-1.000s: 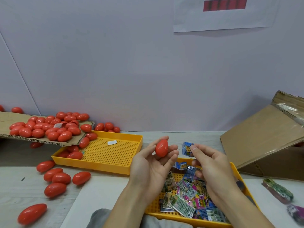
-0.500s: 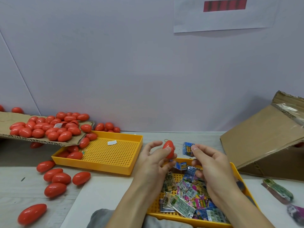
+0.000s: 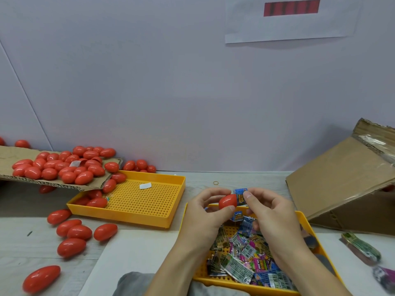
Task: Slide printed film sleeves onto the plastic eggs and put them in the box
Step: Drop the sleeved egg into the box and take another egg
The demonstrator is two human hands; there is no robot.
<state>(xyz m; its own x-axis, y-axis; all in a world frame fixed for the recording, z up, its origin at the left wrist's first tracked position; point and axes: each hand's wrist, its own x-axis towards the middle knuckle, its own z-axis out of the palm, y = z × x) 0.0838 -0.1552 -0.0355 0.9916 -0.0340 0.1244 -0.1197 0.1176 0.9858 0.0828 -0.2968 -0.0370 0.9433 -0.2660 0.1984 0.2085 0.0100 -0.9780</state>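
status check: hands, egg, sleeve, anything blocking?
Left hand holds red egg. Right hand pinches film sleeve at the egg's tip, just starting on. Nothing in the way; cardboard box on the right.

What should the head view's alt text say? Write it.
Two hands meet above a yellow tray of printed sleeves: the left hand holds a red egg, the right hand pushes a film sleeve onto its end.

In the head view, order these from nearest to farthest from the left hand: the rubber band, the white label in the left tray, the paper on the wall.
1. Rubber band, just behind the left hand.
2. White label, to its left.
3. Paper, high on the wall.
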